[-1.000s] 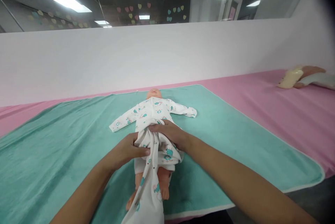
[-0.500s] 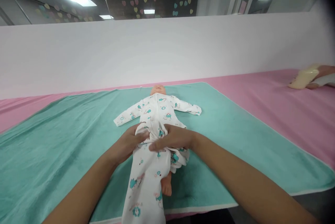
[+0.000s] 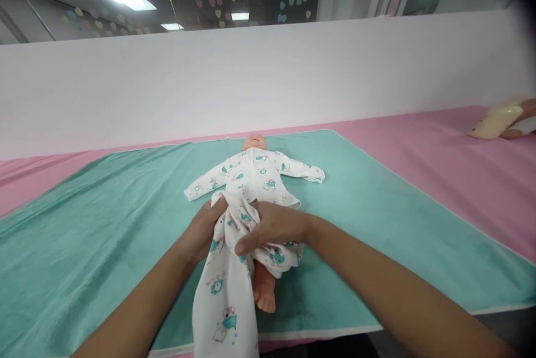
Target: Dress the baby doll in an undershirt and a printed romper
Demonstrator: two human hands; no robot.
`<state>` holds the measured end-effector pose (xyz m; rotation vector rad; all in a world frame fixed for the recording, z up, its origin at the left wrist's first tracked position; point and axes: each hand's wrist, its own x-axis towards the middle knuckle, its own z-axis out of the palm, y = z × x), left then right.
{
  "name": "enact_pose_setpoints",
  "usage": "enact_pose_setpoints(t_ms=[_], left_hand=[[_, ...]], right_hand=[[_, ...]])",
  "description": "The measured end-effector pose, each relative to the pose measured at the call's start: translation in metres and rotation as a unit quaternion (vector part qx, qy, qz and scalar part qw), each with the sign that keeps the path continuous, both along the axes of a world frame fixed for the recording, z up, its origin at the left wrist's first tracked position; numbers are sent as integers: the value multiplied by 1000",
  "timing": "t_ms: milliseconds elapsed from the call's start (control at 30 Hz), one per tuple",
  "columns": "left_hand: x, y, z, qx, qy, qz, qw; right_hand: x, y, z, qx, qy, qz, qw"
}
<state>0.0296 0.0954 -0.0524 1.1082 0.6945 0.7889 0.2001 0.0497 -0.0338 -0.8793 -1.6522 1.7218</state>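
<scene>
A baby doll (image 3: pixel 254 143) lies on its back on a teal towel (image 3: pixel 104 218), head towards the white wall. It wears a white romper with a teal print (image 3: pixel 251 176), sleeves spread to both sides. My left hand (image 3: pixel 203 228) and my right hand (image 3: pixel 272 224) both grip the bunched lower part of the romper at the doll's waist. A loose leg of the garment (image 3: pixel 226 308) hangs towards me over the towel's front edge. One bare doll foot (image 3: pixel 265 294) sticks out beneath the cloth.
The towel lies on a pink surface (image 3: pixel 439 162) that runs along a low white wall (image 3: pixel 251 79). At the far right, another person's hand (image 3: pixel 517 123) rests with a pale yellow object (image 3: pixel 494 123) on the pink surface.
Both hands have gathered more cloth at the doll's waist. The loose garment leg has shifted left, and one doll leg is now covered.
</scene>
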Motion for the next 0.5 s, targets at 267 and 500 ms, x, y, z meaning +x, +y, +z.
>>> enact_pose_setpoints(t_ms=[267,500], left_hand=[[-10,12,2,96,86,-76,989],[-10,8,3,78,60,-174,980]], right_hand=[[-1,6,-20,-48,144,-166,974],[1,8,-15,-78,224,-165,957]])
